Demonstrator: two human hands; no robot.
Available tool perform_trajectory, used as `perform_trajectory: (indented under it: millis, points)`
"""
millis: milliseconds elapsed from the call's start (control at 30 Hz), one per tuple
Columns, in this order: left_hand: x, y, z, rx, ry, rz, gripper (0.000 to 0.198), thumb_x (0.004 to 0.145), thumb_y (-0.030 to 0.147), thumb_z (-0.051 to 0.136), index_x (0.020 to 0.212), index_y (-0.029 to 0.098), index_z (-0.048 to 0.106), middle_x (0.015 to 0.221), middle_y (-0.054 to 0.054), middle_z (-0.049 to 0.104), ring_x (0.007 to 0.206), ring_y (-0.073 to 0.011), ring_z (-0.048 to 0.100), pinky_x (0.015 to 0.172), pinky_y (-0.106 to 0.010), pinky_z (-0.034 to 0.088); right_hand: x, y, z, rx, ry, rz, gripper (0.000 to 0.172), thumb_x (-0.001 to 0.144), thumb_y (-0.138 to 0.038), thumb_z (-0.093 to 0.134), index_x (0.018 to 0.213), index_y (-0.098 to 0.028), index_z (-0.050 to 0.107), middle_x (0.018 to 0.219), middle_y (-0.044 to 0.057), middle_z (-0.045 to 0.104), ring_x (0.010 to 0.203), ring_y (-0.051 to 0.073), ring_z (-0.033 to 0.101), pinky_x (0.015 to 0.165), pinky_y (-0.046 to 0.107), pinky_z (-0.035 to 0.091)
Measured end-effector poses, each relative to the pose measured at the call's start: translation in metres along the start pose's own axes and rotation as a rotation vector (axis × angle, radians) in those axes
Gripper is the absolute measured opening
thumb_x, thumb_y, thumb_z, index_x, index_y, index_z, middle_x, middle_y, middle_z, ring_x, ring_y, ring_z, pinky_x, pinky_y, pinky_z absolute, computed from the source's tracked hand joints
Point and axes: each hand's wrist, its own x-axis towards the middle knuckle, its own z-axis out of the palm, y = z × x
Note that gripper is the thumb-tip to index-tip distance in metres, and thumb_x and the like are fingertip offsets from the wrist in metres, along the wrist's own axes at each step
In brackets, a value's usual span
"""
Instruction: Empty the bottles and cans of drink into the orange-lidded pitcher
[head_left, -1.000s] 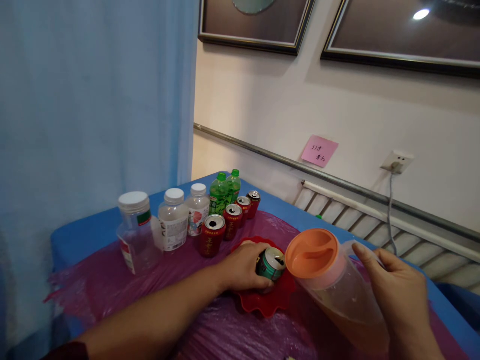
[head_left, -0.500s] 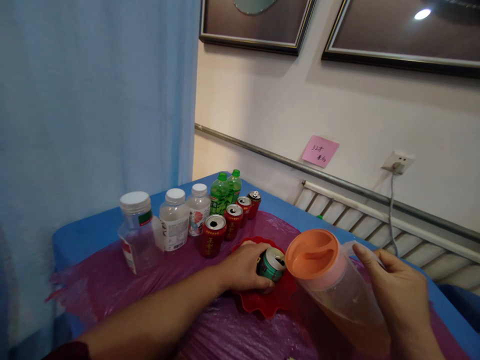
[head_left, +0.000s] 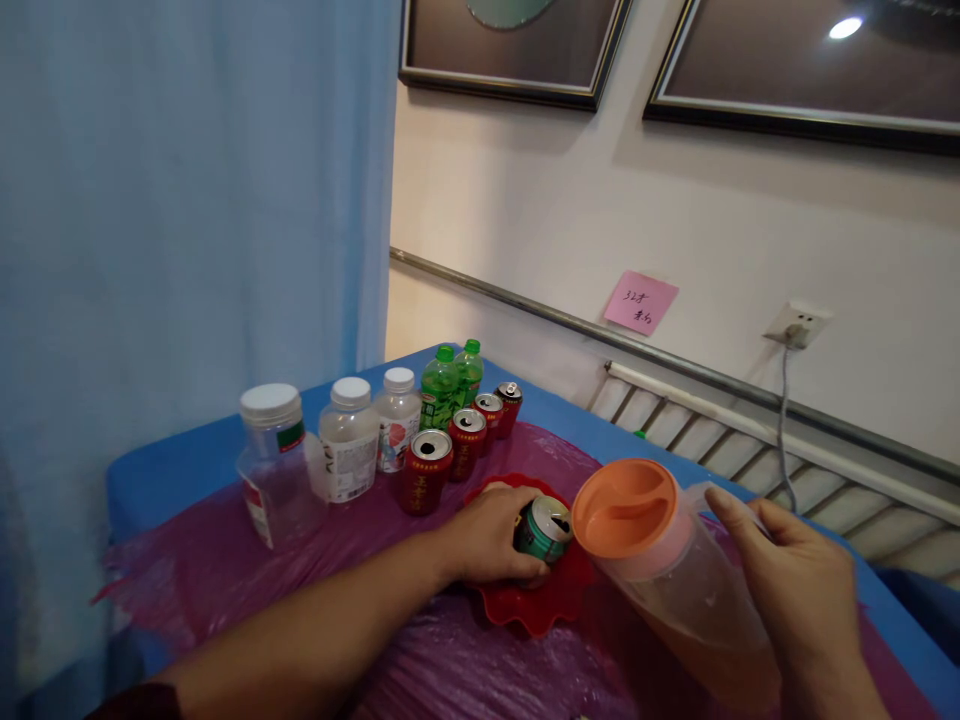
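My left hand [head_left: 495, 540] is wrapped round a green can [head_left: 538, 535], which has an opened top. Under the can lies a red dish with a wavy rim [head_left: 525, 612]. On the right, my right hand [head_left: 802, 580] grips the handle of a clear plastic pitcher [head_left: 682, 610] with an orange lid [head_left: 626, 508]. The pitcher leans left, its lid close beside the can's top, and liquid shows inside it. Whether any liquid flows out I cannot tell.
Several red cans [head_left: 426, 475] stand behind the dish. Beside them are green bottles [head_left: 441, 388], white-capped bottles [head_left: 349, 445] and a clear jar [head_left: 277, 480]. Purple plastic sheeting [head_left: 420, 640] covers part of the blue table [head_left: 187, 440]. A radiator [head_left: 697, 450] runs along the wall.
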Motion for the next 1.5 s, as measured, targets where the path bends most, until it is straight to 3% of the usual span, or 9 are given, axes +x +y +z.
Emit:
perform_trajectory:
  millis: [500,1500]
  points:
    - [0.0009,0.0011,-0.0001,-0.01,-0.003,0.019,0.061,0.062,0.035,0.086,0.12,0.029,0.067,0.115,-0.001,0.073,0.104,-0.0279,0.065,0.091,-0.033,0.048,-0.0012,-0.0009,-0.0011,0.036,-0.025,0.097,0.056,0.074,-0.071,0.064,0.053,-0.021,0.048,0.054,-0.005,0.033,0.056,0.013,0.036,0.05,0.025,0.028]
    - [0.0005,-0.0037,0.0013,0.014,0.002,0.009,0.064,0.061,0.038,0.086,0.121,0.029,0.065,0.115,-0.002,0.072,0.106,-0.0291,0.064,0.093,-0.034,0.048,-0.0014,0.0015,-0.0014,0.024,-0.035,0.116,0.059,0.074,-0.074,0.062,0.053,-0.022,0.045,0.054,-0.005,0.032,0.056,0.013,0.035,0.051,0.026,0.027]
